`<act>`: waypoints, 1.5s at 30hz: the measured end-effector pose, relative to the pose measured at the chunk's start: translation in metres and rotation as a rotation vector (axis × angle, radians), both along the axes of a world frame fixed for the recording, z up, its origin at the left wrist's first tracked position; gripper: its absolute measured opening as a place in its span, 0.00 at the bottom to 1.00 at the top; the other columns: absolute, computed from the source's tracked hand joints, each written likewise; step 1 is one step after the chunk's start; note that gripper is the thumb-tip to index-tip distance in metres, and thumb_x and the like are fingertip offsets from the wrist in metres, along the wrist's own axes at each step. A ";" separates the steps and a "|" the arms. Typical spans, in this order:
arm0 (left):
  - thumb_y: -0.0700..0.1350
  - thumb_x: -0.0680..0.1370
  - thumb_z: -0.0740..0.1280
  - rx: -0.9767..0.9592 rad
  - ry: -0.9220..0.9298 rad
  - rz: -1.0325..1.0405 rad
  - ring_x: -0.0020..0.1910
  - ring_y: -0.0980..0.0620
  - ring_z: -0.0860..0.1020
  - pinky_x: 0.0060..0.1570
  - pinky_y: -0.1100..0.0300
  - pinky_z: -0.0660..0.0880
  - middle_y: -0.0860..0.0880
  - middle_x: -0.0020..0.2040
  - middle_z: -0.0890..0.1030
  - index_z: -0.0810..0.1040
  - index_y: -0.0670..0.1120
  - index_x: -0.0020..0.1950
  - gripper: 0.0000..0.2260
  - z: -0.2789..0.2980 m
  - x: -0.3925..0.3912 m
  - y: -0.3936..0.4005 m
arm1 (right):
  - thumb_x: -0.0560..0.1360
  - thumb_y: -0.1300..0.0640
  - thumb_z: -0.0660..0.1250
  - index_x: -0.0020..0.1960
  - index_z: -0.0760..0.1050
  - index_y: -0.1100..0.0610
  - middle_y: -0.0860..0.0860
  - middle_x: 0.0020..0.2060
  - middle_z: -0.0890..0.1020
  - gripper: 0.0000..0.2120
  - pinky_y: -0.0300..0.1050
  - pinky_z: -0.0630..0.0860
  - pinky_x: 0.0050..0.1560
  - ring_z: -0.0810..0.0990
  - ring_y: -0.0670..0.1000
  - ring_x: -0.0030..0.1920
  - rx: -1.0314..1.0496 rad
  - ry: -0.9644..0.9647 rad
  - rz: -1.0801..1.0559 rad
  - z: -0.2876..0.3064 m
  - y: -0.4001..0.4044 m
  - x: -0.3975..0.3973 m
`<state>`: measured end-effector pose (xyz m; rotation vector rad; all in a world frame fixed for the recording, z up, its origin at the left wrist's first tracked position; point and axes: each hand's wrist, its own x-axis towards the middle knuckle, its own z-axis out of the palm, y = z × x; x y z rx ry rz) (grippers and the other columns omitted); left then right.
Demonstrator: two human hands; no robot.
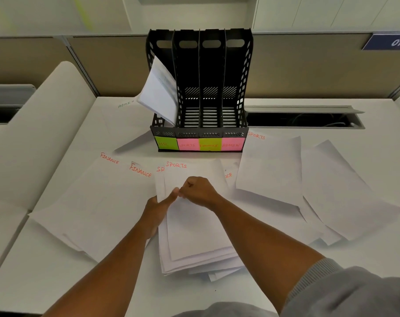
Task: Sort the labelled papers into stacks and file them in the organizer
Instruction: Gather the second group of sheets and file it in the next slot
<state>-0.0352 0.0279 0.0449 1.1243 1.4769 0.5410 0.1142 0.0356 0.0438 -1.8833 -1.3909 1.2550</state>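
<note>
A black four-slot organizer [200, 131] stands upright at the back of the desk, with sticky labels HR, SPORTS, FINANCE, ADMIN along its front. A sheaf of papers [159, 92] leans out of its leftmost slot. In front of me lies a stack of white sheets [194, 234] whose top sheet reads SPORTS. My left hand [159, 205] grips the stack's left edge, thumb on top. My right hand [198, 191] is closed, pinching the top sheet near its middle. Sheets marked FINANCE [98, 202] lie to the left, and another SPORTS sheet [270, 165] to the right.
More loose white sheets [345, 193] fan out at the right. An ADMIN sheet [125, 120] lies behind, left of the organizer. An open cable trough [304, 118] runs along the desk's back right. Beige partition walls [309, 65] close off the back.
</note>
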 end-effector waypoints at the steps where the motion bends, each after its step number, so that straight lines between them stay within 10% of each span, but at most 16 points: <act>1: 0.53 0.76 0.69 -0.016 0.012 0.001 0.61 0.46 0.75 0.61 0.49 0.72 0.49 0.62 0.77 0.72 0.48 0.68 0.22 -0.003 -0.001 0.001 | 0.72 0.56 0.67 0.44 0.78 0.60 0.54 0.44 0.83 0.07 0.46 0.76 0.46 0.80 0.55 0.47 0.019 -0.016 -0.044 -0.002 -0.001 0.004; 11: 0.47 0.74 0.74 -0.084 0.105 -0.009 0.52 0.43 0.80 0.55 0.51 0.77 0.42 0.56 0.82 0.77 0.41 0.61 0.18 -0.015 -0.006 0.004 | 0.66 0.58 0.71 0.60 0.71 0.56 0.54 0.57 0.71 0.23 0.54 0.69 0.57 0.68 0.57 0.59 -0.005 -0.813 -0.366 -0.005 -0.021 0.066; 18: 0.45 0.76 0.72 -0.078 0.106 -0.007 0.50 0.45 0.79 0.52 0.55 0.76 0.43 0.53 0.81 0.77 0.41 0.62 0.16 -0.013 -0.002 0.004 | 0.73 0.56 0.62 0.58 0.74 0.56 0.55 0.58 0.74 0.14 0.59 0.61 0.64 0.66 0.58 0.63 -0.230 -1.010 -0.316 -0.014 -0.034 0.106; 34: 0.48 0.81 0.64 -0.136 0.030 0.108 0.55 0.43 0.78 0.57 0.51 0.75 0.43 0.61 0.80 0.74 0.42 0.67 0.17 -0.015 -0.003 0.007 | 0.78 0.53 0.58 0.48 0.71 0.60 0.60 0.38 0.81 0.10 0.49 0.67 0.37 0.77 0.64 0.39 0.518 -0.543 0.119 0.001 -0.033 0.031; 45: 0.57 0.82 0.55 -0.085 0.028 0.109 0.60 0.44 0.74 0.61 0.49 0.71 0.47 0.63 0.75 0.69 0.48 0.69 0.20 -0.008 -0.002 0.007 | 0.77 0.49 0.60 0.51 0.76 0.57 0.52 0.42 0.81 0.12 0.49 0.75 0.48 0.77 0.53 0.39 0.597 -0.466 0.574 -0.018 -0.055 0.010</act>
